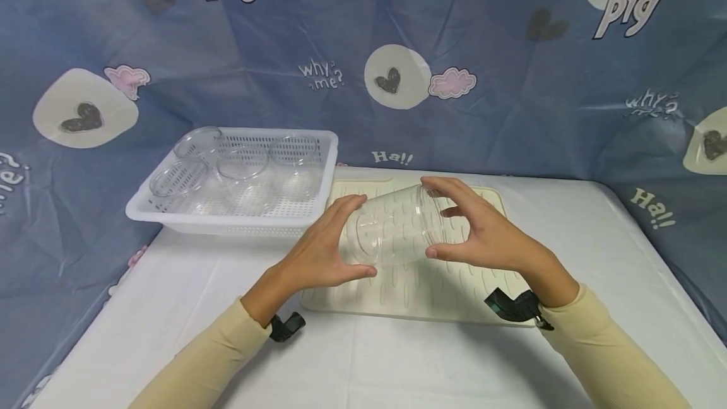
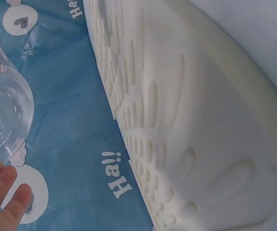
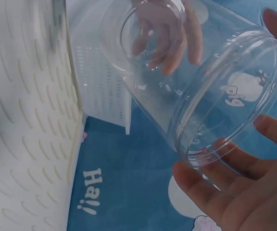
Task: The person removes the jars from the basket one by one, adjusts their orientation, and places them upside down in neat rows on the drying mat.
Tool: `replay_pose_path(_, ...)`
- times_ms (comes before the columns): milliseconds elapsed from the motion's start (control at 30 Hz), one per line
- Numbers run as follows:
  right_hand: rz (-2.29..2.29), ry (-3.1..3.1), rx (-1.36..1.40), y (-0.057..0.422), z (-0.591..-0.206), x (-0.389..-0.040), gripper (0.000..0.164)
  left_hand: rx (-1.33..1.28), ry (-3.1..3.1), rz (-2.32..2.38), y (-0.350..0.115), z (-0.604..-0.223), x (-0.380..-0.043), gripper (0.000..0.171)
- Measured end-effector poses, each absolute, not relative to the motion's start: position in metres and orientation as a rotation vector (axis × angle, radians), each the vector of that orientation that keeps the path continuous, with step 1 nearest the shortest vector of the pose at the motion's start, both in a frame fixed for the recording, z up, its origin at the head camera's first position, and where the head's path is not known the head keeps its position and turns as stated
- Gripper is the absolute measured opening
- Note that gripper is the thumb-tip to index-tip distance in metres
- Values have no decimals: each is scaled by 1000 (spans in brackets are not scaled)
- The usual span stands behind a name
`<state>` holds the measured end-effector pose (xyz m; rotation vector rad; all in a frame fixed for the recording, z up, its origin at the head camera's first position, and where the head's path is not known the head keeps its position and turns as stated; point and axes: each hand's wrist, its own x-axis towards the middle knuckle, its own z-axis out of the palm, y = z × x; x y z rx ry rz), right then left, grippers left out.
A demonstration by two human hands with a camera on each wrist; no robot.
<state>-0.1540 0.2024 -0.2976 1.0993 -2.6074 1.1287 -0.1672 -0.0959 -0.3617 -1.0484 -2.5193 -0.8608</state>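
Note:
A clear, see-through jar lies tilted on its side in the air above a cream ridged mat. My left hand holds its base end, thumb below and fingers above. At the wide open rim, my right hand grips with thumb and fingers spread round the edge. The right wrist view shows the rim without a lid, with left-hand fingers at the far end. Only the round base and some fingertips appear in the left wrist view.
A white perforated basket stands at the back left, holding several similar clear jars. The white-covered table ends at a blue printed cloth hanging behind. Black straps circle both wrists.

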Motion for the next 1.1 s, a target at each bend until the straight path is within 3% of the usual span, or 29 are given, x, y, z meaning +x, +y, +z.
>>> replay_pose_path(433, 1221, -2602, 1077, 198, -301, -154, 99, -1073, -2505, -1138, -92, -362, -168, 123)
replay_pose_path(1100, 1187, -2682, 1111, 193, -300, -156, 108, -1066, -2440, -1222, -104, -357, -165, 114)
